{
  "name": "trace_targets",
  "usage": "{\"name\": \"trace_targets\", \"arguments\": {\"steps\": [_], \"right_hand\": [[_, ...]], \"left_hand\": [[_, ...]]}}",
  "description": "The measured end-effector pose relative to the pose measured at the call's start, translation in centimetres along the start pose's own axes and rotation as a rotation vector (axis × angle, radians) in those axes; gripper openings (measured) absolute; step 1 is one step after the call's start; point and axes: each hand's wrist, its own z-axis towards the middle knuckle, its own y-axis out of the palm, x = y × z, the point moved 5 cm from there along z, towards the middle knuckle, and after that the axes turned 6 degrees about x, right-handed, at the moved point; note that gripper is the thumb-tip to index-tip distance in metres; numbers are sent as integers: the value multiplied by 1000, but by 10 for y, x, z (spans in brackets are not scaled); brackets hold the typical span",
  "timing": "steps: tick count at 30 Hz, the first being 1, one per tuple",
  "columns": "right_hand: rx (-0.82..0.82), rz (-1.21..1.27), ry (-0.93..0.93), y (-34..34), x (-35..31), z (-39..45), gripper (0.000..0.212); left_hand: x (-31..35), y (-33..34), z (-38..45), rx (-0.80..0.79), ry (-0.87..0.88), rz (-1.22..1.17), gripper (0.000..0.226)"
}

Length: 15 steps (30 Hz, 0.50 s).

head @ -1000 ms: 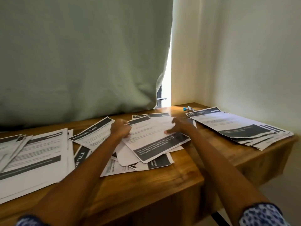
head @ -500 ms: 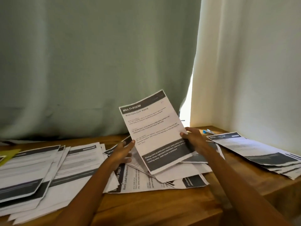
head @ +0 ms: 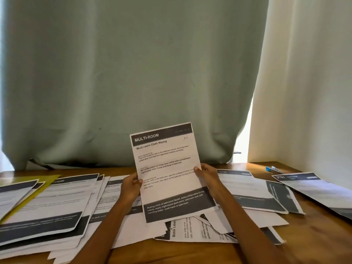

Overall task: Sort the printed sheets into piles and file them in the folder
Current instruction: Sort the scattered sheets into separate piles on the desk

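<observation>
- Both hands hold one white printed sheet headed "MULTI-ROOM" (head: 167, 168) upright above the desk; the left hand (head: 131, 184) grips its left edge with the thumb on the printed face, and the right hand (head: 206, 173) grips the right edge the same way, thumb in front and fingers hidden behind the paper.
- That sheet has a dark band across its top and another across its bottom with white text; it tilts slightly, its lower edge hanging just over the loose papers.
- Below it lies a jumbled heap of white printed sheets (head: 200, 229), overlapping at different angles; one shows "Bottle Label" sideways.
- To the left sits a thicker stack of dark-banded printed sheets (head: 53, 212), fanned at the edges; a yellow-green flat folder (head: 41, 185) lies partly under the nearest sheets there.
- To the right, a separate pile of sheets marked "2701" (head: 312, 187) lies near the desk edge; a small blue object (head: 269, 169) rests behind it, too small to identify.
- Everything rests on a brown wooden desk (head: 314, 233); a pale green curtain (head: 133, 73) hangs behind, beside a cream curtain (head: 304, 82).
</observation>
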Motion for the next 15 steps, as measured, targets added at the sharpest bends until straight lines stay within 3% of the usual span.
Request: {"name": "trace_targets", "arguments": {"steps": [7,15], "right_hand": [[-22,-20,-23,-1,1,-4,4],[-54,-96,-86,7,-8,-11,28]], "left_hand": [[-4,2,6,19,-6,25,31],[0,-8,0,58,0,76,24]]}}
